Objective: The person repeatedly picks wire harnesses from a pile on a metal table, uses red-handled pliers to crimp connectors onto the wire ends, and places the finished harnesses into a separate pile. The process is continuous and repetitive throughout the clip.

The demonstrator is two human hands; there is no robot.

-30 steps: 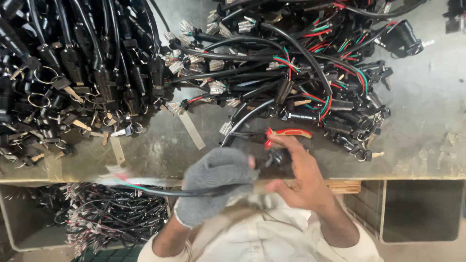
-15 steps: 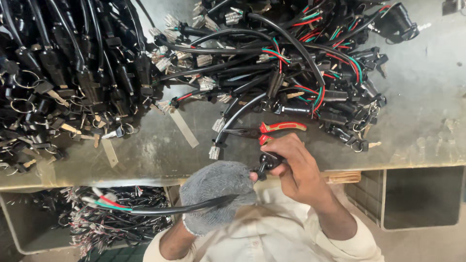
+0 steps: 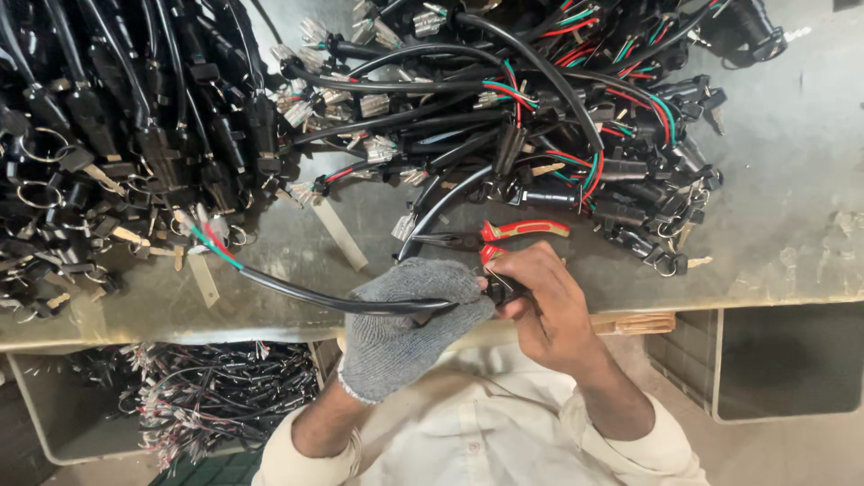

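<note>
We are pinching a black cable [image 3: 297, 292] in our gloved left hand [image 3: 405, 315] at the counter [image 3: 792, 225] edge; its long axis runs left, while our bare right hand [image 3: 540, 301] is gripping its black connector [image 3: 499, 288]. Pliers [image 3: 504, 234] are lying just beyond.

Left hand [image 3: 409, 324]: covered by a knitted work glove, grey with a fine light-and-dark speckle, thick and slightly fuzzy in texture, ending at the wrist in a ribbed cuff with a rough, pale edge. Right hand [image 3: 538, 306]: bare, no glove, no ring to be seen; fingernails short. Forearms: bare from wrist to near the elbow on both sides. Sleeves: cream or off-white cloth, pushed or rolled up into soft bunched folds, one at the lower left, one at the lower right. Shirt: same cream cloth, loosely creased across the chest, with a front placket and small pale buttons running down the middle.
</note>
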